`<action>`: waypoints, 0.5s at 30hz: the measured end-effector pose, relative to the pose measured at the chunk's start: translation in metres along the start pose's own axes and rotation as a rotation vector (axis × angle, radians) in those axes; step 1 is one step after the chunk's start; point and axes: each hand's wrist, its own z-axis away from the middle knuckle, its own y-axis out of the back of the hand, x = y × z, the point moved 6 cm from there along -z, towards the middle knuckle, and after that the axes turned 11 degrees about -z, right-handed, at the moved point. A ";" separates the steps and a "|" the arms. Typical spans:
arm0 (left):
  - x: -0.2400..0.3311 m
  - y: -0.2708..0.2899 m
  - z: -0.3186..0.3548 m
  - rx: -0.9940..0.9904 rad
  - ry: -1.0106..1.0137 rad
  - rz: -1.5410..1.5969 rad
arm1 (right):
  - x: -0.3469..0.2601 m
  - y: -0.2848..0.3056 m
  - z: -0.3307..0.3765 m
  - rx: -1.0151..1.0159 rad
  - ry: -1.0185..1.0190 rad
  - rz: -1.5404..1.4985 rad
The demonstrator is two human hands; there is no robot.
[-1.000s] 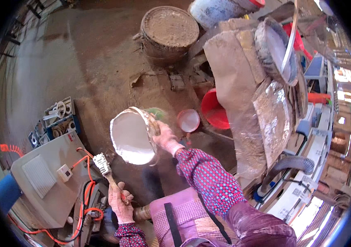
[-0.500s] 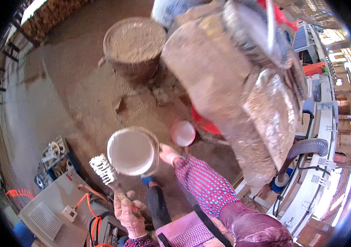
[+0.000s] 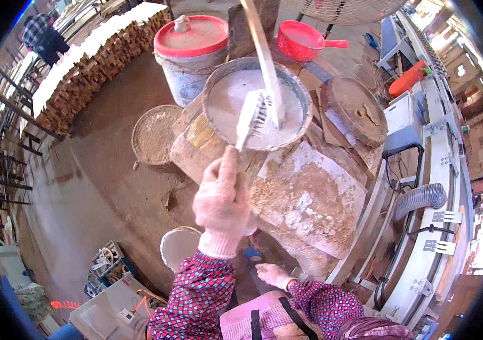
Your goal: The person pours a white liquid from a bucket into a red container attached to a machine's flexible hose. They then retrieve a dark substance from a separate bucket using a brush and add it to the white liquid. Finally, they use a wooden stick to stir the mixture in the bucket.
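Observation:
My left hand (image 3: 221, 204), in a pale knitted glove, is closed on the handle of a brush (image 3: 254, 116) whose bristles are coated in white. The brush is over a wide tub (image 3: 209, 116) of white, milky paste, close to a flat wooden stick (image 3: 262, 54) that stands tilted in it. Whether the bristles touch the paste, I cannot tell. Lower down, my right hand (image 3: 275, 276), also gloved, is in front of my body with nothing visible in it. A white bucket (image 3: 167, 249) is on the floor, partly hidden by my left forearm.
A red-lidded bucket (image 3: 191, 39) and a red long-handled scoop (image 3: 301, 42) are behind the tub. A crusted board (image 3: 309, 198) lies nearer. A bucket of brown material (image 3: 159, 133) is at left; a machine frame with a grey hose (image 3: 423, 199) runs along the right.
My left hand has carried the brush up and forward from the lower left to the tub. My right hand has let go of the white bucket and drawn back. The view has tilted up.

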 end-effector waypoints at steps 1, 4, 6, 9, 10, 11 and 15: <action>0.010 -0.012 -0.004 0.004 -0.035 -0.060 | -0.002 0.000 0.004 -0.010 -0.005 -0.015; 0.041 -0.040 -0.012 -0.064 -0.128 -0.342 | -0.009 0.000 0.010 -0.028 -0.011 -0.062; 0.059 -0.053 -0.021 -0.153 -0.118 -0.549 | -0.012 0.001 0.010 -0.033 0.000 -0.104; 0.064 -0.071 -0.024 -0.150 -0.134 -0.722 | -0.034 0.007 0.018 -0.066 -0.029 -0.052; 0.064 -0.081 -0.022 -0.220 -0.103 -0.705 | -0.041 0.016 0.022 -0.062 -0.052 -0.024; 0.068 -0.085 -0.021 -0.288 -0.072 -0.706 | -0.051 0.019 0.026 -0.075 -0.067 -0.002; 0.068 -0.075 -0.023 -0.467 0.071 -0.614 | -0.033 0.015 0.011 -0.145 0.029 0.046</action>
